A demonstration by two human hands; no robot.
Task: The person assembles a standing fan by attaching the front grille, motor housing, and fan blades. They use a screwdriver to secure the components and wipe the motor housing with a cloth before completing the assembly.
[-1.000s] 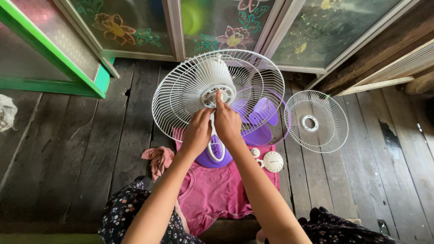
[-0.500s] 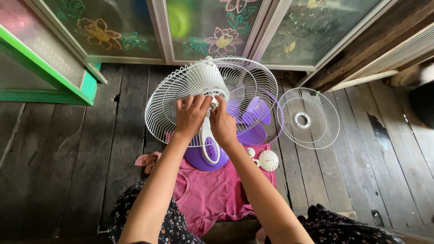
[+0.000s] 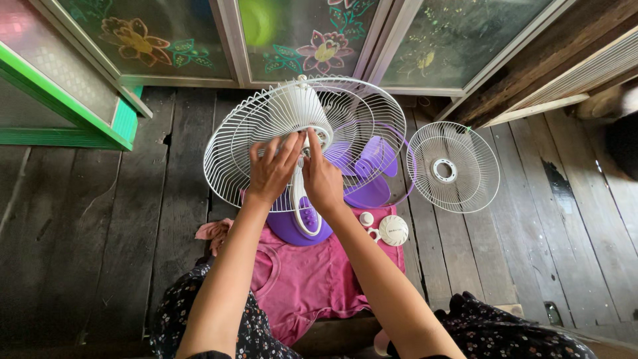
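Premises appear domestic: a home interior with a worn dark plank floor (image 3: 100, 219), cabinet doors of flower-painted glass (image 3: 306, 33), a green-framed screen panel (image 3: 60, 86), and a pink garment (image 3: 319, 279) spread out.

Both bare forearms extend forward, left hand (image 3: 269, 171) with fingers spread, right hand (image 3: 321, 179) beside it, index finger raised, thumbs nearly touching.
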